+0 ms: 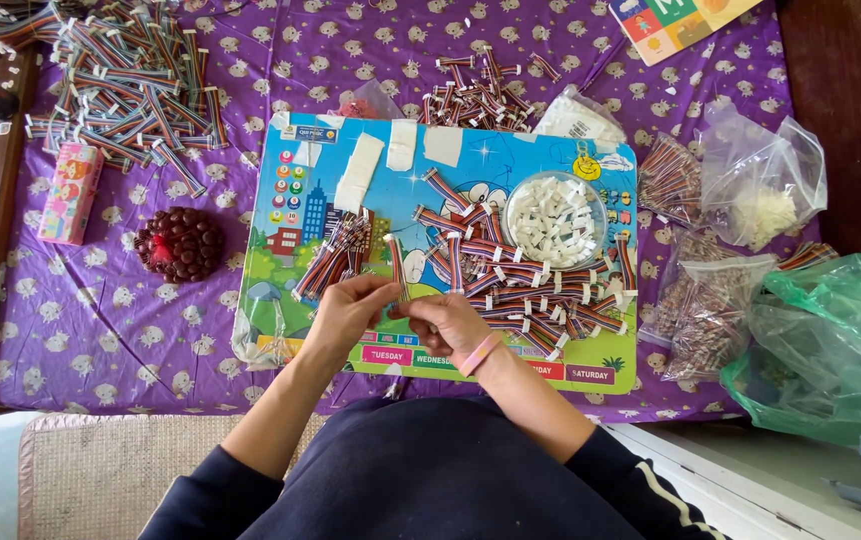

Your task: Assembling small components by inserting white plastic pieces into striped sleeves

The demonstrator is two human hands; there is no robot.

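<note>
Ribbon cable (396,268) pinched upright by both hands' fingers (387,292), probably touching, near board's (280,330) front edge, loose cables (520,285) crowding right.

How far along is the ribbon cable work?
Looks done: a neat cable bundle on the board and a big stack at top left, though I can't confirm they're finished. In hand: both the left hand and right hand pinch one cable. Left: a loose pile, a bowl of white connectors, and full bags.
</note>
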